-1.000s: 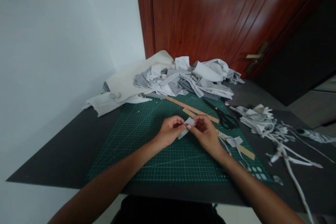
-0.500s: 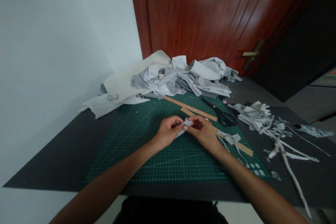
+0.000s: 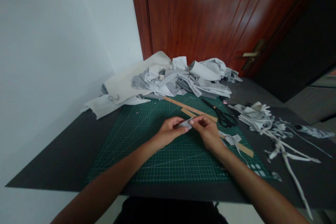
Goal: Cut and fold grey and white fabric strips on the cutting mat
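A small piece of light grey fabric (image 3: 186, 124) is stretched between both hands above the green cutting mat (image 3: 147, 161). My left hand (image 3: 172, 131) pinches its left part, thumb on top and fingers behind. At its right end, my right hand (image 3: 206, 129) grips the edge between thumb and fingertips. Two wooden rulers lie on the mat just beyond the hands: the farther ruler (image 3: 189, 107) in full view, the nearer ruler (image 3: 245, 149) partly covered by my right hand. Black-handled scissors (image 3: 224, 117) rest to the right of them.
Across the back of the dark table (image 3: 65, 154) spreads a heap of white and grey cloth (image 3: 168, 80). Fabric scraps (image 3: 232, 139) lie over the nearer ruler. On the right are more cloth pieces (image 3: 254, 115) and thin strips (image 3: 288, 168). A wooden door (image 3: 196, 17) stands behind.
The fabric was bunched between my fingertips and is now drawn out flatter. My left thumb has moved right along it, and my right fingers have shifted to its right end.
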Tool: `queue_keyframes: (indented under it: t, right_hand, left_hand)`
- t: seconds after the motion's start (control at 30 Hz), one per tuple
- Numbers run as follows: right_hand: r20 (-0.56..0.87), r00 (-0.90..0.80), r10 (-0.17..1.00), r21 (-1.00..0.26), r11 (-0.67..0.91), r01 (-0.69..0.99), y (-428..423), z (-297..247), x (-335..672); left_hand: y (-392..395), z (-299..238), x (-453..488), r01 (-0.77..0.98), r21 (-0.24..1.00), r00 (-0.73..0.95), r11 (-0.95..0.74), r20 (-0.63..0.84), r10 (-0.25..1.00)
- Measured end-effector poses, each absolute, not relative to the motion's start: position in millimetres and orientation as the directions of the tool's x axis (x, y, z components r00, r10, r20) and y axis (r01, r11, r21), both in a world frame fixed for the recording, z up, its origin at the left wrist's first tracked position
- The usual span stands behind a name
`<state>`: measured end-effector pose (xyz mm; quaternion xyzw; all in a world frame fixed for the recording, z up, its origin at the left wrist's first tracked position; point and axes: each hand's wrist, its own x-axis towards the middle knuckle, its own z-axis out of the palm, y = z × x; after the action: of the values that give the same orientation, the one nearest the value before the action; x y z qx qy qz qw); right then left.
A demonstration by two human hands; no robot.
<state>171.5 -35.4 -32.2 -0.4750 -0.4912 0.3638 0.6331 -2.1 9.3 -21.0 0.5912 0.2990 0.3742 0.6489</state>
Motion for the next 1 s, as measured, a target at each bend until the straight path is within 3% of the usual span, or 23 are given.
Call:
queue_keyframes:
  t: [0.2,0.3,0.43,0.6,0.77,1.0]
  right_hand:
    - [0.321,0.371,0.871,-0.935,0.354,-0.021,-33.7,-30.5,176.3]
    - [0.345,0.410,0.845,-0.920,0.390,-0.029,-33.9,-30.1,178.2]
    - [0.361,0.416,0.835,-0.916,0.402,-0.011,-35.6,-29.6,179.0]
    - [0.352,0.430,0.832,-0.921,0.390,-0.002,-35.3,-29.8,178.3]
    - [0.315,0.468,0.826,-0.938,0.348,0.017,-31.8,-31.7,178.6]
    - [0.298,0.480,0.825,-0.941,0.339,0.002,-27.7,-35.6,179.1]
  left_hand:
    - [11.7,-18.0,-5.4,-0.297,0.797,0.616,0.525,-0.260,0.744]
    - [13.8,-16.3,-6.4,-0.283,0.747,0.605,0.601,-0.347,0.717]
    - [15.6,-19.7,-5.7,-0.344,0.814,0.492,0.468,-0.268,0.829]
    - [22.7,-27.2,-6.5,-0.353,0.913,0.374,0.204,-0.062,0.925]
    - [28.3,-27.6,-7.7,-0.320,0.947,0.293,-0.003,0.102,0.951]
    - [26.0,-26.6,-6.2,-0.280,0.954,0.253,-0.107,0.180,0.951]
